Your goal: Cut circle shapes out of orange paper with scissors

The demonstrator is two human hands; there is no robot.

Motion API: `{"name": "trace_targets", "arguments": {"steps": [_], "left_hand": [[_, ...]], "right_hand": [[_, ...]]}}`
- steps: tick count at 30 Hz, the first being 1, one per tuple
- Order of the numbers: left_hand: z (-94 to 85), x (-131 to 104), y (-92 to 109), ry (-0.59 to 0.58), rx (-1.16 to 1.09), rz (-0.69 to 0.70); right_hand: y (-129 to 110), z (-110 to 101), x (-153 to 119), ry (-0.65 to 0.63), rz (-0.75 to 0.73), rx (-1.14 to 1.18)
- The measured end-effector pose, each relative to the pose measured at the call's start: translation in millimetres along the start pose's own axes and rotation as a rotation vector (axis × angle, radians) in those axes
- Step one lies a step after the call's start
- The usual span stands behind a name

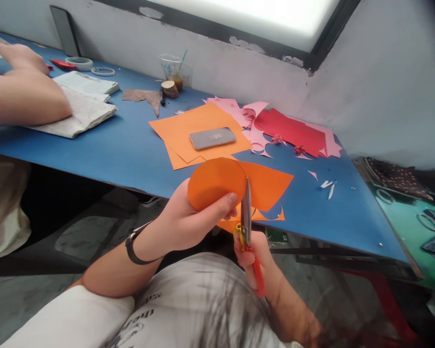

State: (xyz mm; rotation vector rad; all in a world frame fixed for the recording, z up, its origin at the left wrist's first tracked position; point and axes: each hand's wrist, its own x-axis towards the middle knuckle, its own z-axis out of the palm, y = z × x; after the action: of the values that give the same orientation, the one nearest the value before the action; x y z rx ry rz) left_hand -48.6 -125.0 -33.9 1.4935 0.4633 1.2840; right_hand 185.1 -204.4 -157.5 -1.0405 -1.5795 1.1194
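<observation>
My left hand (192, 222) pinches a piece of orange paper (213, 186) between thumb and fingers, above the table's front edge. Its left side is cut to a round outline, and a squarer part reaches out to the right. In my right hand (255, 256) is a pair of scissors (246, 217) with red and yellow handles. The blades point away from me and lie along the curved edge of the paper, beside my left thumb. They look nearly closed. Below hang orange offcuts (264, 214) with curved edges.
On the blue table (130, 154), a phone (213, 138) rests on orange sheets (199, 121). Red paper (290, 130) and pink scraps (259, 140) lie behind to the right. A plastic cup (176, 72) stands by the wall. Another person's arm (25, 96) rests at the left on a book (83, 116).
</observation>
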Motion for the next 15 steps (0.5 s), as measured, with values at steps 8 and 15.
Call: {"name": "trace_targets", "arguments": {"steps": [8,15], "left_hand": [[-1.6,-0.3,-0.7,-0.056,-0.030,-0.011],[-0.9,0.1,3.3,-0.038,0.029,-0.079]], "right_hand": [[-1.4,1.1,-4.5,-0.020,0.052,0.049],[1.6,-0.7,-7.1,-0.030,0.101,0.129]]}}
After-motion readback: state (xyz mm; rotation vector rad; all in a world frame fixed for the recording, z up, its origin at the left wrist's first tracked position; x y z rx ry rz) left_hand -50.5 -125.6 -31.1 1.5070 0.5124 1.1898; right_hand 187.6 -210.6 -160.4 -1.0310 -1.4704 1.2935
